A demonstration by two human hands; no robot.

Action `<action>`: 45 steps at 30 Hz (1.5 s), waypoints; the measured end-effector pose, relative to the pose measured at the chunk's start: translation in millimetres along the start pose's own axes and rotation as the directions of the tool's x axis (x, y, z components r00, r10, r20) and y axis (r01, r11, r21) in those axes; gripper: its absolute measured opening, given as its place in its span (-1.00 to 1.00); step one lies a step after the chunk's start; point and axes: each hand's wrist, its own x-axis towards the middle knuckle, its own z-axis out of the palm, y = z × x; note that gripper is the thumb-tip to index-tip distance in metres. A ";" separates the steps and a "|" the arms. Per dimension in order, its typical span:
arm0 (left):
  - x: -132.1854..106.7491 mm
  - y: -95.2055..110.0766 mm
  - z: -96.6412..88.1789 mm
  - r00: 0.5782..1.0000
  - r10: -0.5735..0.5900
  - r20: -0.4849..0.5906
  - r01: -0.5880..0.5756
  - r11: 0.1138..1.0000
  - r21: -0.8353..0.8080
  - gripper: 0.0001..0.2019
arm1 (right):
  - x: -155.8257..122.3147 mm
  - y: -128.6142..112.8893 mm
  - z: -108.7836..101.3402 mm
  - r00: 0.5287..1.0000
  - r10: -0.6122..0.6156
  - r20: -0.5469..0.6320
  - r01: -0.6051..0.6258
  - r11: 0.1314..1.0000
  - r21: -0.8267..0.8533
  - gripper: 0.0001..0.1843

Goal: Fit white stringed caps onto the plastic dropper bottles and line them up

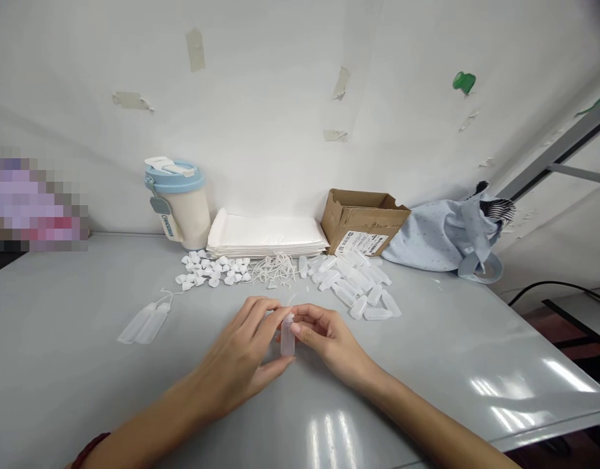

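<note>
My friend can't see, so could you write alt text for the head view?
The left hand and right hand hold a small bottle upright at a gray table. Beyond them lie white caps, strings and a bottle pile; two bottles with strings lie to the left. Behind are a cup, white stack, box and bag.

The wall [270, 98] is white, with old bits of tape [195, 50] and a green scrap [464, 82] on it. Bright streaks of light [330, 436] shine on the gray table [60, 391]. A metal bar [563, 145] slants at right.
</note>
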 end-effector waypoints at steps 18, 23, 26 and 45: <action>-22.6 -54.4 -63.2 0.941 -0.216 0.260 0.187 0.974 0.132 -0.59 | -2.8 6.3 -1.4 0.990 0.104 0.094 -0.094 0.989 -0.111 -0.50; -37.8 -84.0 -92.9 0.871 -0.379 0.311 0.330 0.923 0.200 -0.55 | -1.3 5.4 -3.0 0.990 0.132 0.052 -0.124 0.983 -0.133 -0.54; -46.3 -92.1 -99.0 0.843 -0.407 0.351 0.349 0.911 0.218 -0.52 | 0.2 5.0 -2.2 0.987 0.159 0.033 -0.153 0.977 -0.147 -0.54; -61.6 -98.4 -103.0 0.809 -0.479 0.341 0.396 0.872 0.286 -0.56 | 0.6 2.6 -0.8 0.988 0.157 0.008 -0.153 0.969 -0.193 -0.59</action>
